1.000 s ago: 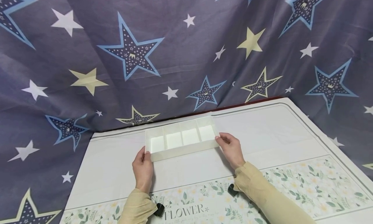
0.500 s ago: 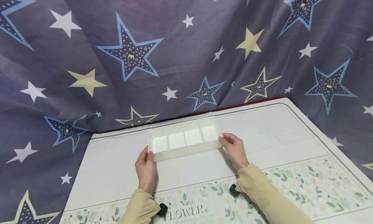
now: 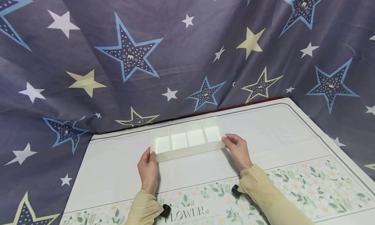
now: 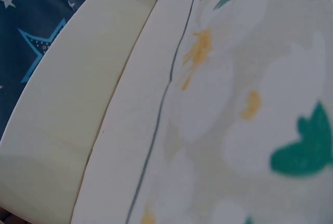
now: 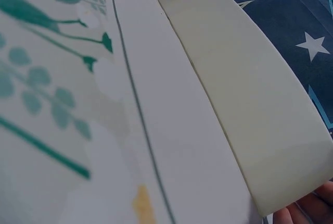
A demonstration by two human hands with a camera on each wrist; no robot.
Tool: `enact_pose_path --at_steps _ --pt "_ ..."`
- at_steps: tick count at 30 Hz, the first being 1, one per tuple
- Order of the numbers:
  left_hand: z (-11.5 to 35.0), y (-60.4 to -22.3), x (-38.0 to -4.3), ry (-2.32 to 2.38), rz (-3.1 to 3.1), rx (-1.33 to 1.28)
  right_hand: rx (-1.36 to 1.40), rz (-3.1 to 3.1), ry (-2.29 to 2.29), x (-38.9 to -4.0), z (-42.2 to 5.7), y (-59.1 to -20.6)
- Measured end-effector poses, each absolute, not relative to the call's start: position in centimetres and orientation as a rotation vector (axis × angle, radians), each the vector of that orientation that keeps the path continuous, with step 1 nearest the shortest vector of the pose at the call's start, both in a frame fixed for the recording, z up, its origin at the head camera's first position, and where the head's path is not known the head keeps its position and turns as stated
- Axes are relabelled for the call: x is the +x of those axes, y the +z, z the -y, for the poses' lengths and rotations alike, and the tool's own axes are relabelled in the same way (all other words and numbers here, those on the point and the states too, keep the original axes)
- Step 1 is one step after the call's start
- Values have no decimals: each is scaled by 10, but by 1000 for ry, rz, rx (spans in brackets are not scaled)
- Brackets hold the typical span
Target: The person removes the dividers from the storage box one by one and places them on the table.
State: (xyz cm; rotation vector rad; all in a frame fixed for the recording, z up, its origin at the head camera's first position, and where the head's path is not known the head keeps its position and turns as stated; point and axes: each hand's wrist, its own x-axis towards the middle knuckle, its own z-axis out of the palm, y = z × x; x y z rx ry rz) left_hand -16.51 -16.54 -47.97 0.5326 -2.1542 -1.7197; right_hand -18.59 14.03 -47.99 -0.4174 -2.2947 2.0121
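Note:
A white divided box [image 3: 190, 152] with several compartments in a row lies near the far side of the table, and no contents show in it. My left hand [image 3: 148, 171] grips its left end, the thumb at the front corner. At the opposite end, my right hand [image 3: 238, 151] holds the right front corner between thumb and fingers. The left wrist view is largely filled by the front wall of the box [image 4: 78, 83], its lower edge along the tablecloth. From the right wrist, that box wall [image 5: 244, 88] shows again, with right-hand fingers [image 5: 307, 209] at its near end.
A white tablecloth [image 3: 278, 127] covers the table, with a floral printed band [image 3: 316, 186] along the near part. Behind and beside the table hangs a dark star-patterned curtain [image 3: 164, 65]. Black straps [image 3: 165, 211] show at the beige sleeves [image 3: 143, 207].
The box has shifted slightly to the right, both hands moving along with it. Their hold on its ends looks the same, and the head view has turned very slightly.

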Motion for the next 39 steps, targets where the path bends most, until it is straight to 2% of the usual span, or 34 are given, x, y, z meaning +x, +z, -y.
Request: enact_pose_path --at_steps 39 --pt "164 -492 -166 -1907 2045 490 -465 2234 1997 -186 -150 -479"
